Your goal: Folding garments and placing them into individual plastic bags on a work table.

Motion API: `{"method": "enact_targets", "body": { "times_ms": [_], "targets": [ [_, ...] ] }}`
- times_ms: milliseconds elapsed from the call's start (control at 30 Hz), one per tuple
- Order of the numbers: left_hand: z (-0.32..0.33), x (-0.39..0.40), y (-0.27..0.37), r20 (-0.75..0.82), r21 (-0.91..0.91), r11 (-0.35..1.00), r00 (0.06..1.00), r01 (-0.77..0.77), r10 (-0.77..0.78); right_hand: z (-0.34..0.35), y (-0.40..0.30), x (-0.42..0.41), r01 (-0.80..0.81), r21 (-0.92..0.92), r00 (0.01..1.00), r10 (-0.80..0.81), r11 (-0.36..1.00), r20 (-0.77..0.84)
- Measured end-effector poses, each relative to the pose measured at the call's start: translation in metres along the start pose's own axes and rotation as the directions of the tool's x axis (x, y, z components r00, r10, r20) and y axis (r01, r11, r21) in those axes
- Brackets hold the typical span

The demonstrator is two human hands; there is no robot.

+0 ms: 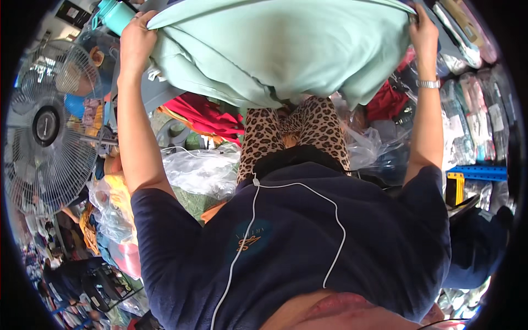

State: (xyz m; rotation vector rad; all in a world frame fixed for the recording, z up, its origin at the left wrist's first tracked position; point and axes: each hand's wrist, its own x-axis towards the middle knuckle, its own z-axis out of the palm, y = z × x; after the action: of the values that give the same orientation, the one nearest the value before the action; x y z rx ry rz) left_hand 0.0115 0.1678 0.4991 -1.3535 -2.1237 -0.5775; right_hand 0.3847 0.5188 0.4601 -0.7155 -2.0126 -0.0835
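A mint-green fabric garment (272,45) is stretched wide across the top of the view, its lower part sagging in folds above my lap. My left hand (139,35) grips one upper corner of it, thumb and fingers closed on the edge. The opposite corner is pinched in my right hand (422,27), and a metal watch (429,84) sits on that wrist. Ribbed knit shows near the left side of the cloth. Its upper edge runs partly out of view, and it hides part of the grey surface (159,88) behind it.
A large fan (45,126) stands at left, beside a turquoise bottle (115,17). Red cloth (206,115) and clear plastic bags (198,169) lie left of my legs. Bagged garments (470,119) stand stacked at right near a blue metal beam (478,173). A person in dark clothing (474,247) is at lower right.
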Motion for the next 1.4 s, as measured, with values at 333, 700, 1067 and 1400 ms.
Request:
{"method": "enact_targets", "body": {
  "times_ms": [333, 700, 1067, 1400],
  "targets": [
    [-0.047, -0.038, 0.002, 0.651, -0.503, 0.803, 0.751, 0.319, 0.109, -0.018, -0.069, 0.002, -0.058, 0.455, 0.998, 0.063, 0.889, 0.003],
    [0.017, -0.076, 0.227, 0.477, -0.857, 0.294, 0.867, 0.423, 0.143, -0.039, -0.213, -0.05, 0.699, 0.643, 0.62, -0.714, 0.313, -0.326],
    [0.069, -0.149, 0.256, 0.489, -0.76, 0.519, 0.87, 0.392, 0.059, 0.02, -0.218, -0.057, 0.476, 0.818, 0.496, -0.866, 0.323, 0.053],
    [0.072, -0.171, 0.199, 0.606, -0.573, 0.681, 0.795, 0.456, -0.023, -0.033, -0.094, -0.103, -0.575, 0.781, 0.776, -0.141, 0.243, 0.615]
  ]
}}
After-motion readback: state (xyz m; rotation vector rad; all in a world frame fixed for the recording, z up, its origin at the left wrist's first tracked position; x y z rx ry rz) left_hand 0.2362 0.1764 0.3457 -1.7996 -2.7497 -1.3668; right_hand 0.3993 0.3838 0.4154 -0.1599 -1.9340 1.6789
